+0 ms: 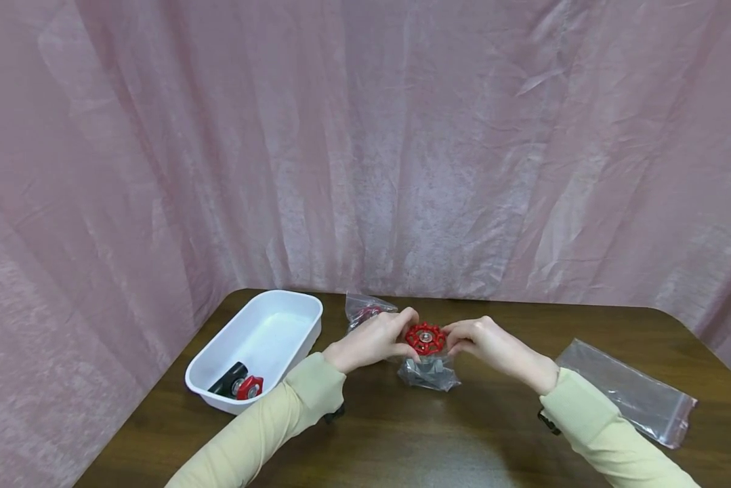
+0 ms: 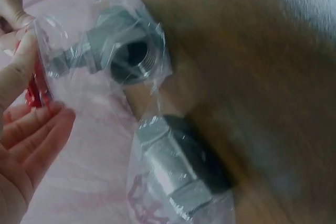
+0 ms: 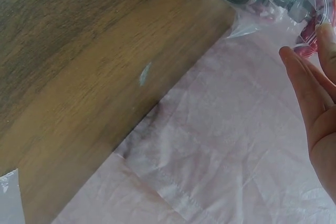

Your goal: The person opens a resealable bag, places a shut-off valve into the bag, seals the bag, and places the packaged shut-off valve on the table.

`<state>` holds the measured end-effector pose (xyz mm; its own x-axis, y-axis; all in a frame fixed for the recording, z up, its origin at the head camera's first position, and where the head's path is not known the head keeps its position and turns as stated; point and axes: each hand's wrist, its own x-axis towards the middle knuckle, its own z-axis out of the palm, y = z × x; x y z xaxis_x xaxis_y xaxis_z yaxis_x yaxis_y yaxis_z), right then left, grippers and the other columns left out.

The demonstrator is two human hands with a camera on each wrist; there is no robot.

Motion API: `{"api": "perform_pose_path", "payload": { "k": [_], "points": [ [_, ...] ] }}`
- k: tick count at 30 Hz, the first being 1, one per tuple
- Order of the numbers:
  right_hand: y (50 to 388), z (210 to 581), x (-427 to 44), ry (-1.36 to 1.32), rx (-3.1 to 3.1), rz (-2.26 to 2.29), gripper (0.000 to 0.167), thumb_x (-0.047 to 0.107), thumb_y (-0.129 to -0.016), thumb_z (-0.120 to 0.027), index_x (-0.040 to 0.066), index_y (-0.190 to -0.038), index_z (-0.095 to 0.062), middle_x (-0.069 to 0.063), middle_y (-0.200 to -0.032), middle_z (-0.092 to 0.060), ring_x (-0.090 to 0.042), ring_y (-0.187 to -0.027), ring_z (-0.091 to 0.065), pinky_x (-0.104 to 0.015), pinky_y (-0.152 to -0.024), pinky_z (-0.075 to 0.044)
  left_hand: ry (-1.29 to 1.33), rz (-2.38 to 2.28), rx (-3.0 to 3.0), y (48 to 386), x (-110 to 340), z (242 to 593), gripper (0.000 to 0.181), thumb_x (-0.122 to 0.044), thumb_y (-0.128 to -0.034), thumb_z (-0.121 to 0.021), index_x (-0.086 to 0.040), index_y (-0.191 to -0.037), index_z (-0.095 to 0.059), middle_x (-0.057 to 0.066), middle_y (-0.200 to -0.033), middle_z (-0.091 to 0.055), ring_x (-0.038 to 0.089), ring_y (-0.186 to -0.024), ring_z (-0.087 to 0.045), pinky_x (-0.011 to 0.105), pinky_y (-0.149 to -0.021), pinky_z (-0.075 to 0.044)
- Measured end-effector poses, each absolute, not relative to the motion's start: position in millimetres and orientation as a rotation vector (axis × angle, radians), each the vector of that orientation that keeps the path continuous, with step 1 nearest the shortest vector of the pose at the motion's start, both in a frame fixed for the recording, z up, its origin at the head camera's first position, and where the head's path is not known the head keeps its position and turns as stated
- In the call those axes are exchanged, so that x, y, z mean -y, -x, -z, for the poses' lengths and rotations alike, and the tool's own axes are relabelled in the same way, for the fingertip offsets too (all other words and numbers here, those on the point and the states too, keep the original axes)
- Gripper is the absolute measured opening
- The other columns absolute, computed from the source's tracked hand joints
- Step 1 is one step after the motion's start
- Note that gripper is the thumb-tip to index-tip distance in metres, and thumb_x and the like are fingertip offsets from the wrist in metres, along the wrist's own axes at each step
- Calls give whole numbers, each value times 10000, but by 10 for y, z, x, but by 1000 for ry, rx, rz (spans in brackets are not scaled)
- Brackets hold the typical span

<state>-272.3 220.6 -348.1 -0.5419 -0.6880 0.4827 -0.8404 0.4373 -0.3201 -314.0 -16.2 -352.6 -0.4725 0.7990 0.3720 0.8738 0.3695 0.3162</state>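
A metal gate valve with a red handwheel point(image 1: 425, 338) stands in the middle of the table, its grey body point(image 2: 118, 45) wrapped in a clear plastic bag point(image 1: 429, 375). On the wheel's left side my left hand point(image 1: 382, 337) holds the rim between thumb and fingers. From the right, my right hand point(image 1: 484, 344) pinches the rim or the film over it; which one, I cannot tell. A threaded opening of the valve shows through the film in both wrist views. Just behind my left hand lies a second bagged valve point(image 2: 176, 166), partly hidden in the head view.
At the left stands a white tray point(image 1: 286, 325) holding a dark valve with a red knob point(image 1: 249, 388). A flat clear bag point(image 1: 630, 393) lies on the right of the wooden table point(image 1: 463, 434). A pink curtain point(image 1: 371, 149) hangs behind the table.
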Motion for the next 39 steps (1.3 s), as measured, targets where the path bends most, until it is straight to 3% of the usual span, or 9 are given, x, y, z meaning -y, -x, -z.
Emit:
{"api": "perform_pose_path", "payload": {
  "k": [9,15,19,28,33,39],
  "points": [
    [2750,3406,-2186,-1304,2463,-844,126,-23,-735,-685,93,-743,-638,-153,-1000,-629,-216,-861,-614,-241,-668,-480,1610,604,2223,3158,219,3509,310,-22,-683,-761,-92,-851,-510,-68,-765,-563,11,-676,-500,124,-591,-387],
    [2740,3387,-2183,-1227,2548,-904,112,1,-781,-657,100,-741,-623,-136,-1014,-628,-166,-844,-608,-250,-649,-473,1603,710,2168,3168,259,3536,150,-58,-710,-739,-106,-790,-622,-55,-764,-577,13,-686,-497,116,-605,-389],
    [2701,3365,-2213,-1210,2563,-925,107,3,-793,-648,95,-744,-625,-170,-1050,-610,-193,-874,-605,-251,-612,-469,1666,757,2186,3169,281,3511,69,-46,-778,-690,-105,-810,-674,-44,-805,-592,-1,-727,-516,120,-631,-409],
    [2708,3254,-2272,-1178,2511,-885,106,-23,-776,-654,81,-765,-635,-194,-1087,-590,-167,-790,-611,-254,-518,-467,1594,644,2121,3162,245,3363,193,68,-769,-669,-119,-762,-624,-64,-758,-531,10,-649,-486,119,-577,-382],
    [2712,3261,-2283,-1197,2409,-844,142,-48,-739,-681,85,-751,-634,-165,-1054,-611,-214,-865,-611,-219,-549,-457,1509,496,2114,3089,199,3302,158,-11,-766,-706,-112,-773,-585,-51,-741,-516,25,-611,-484,117,-533,-361],
    [2718,3224,-2297,-1220,2213,-844,231,-122,-667,-707,74,-764,-629,-136,-992,-638,-191,-810,-623,-171,-620,-451,1408,517,2098,3041,170,3207,174,-42,-732,-734,-85,-749,-567,-30,-717,-515,60,-603,-485,142,-521,-364]
  ]
}}
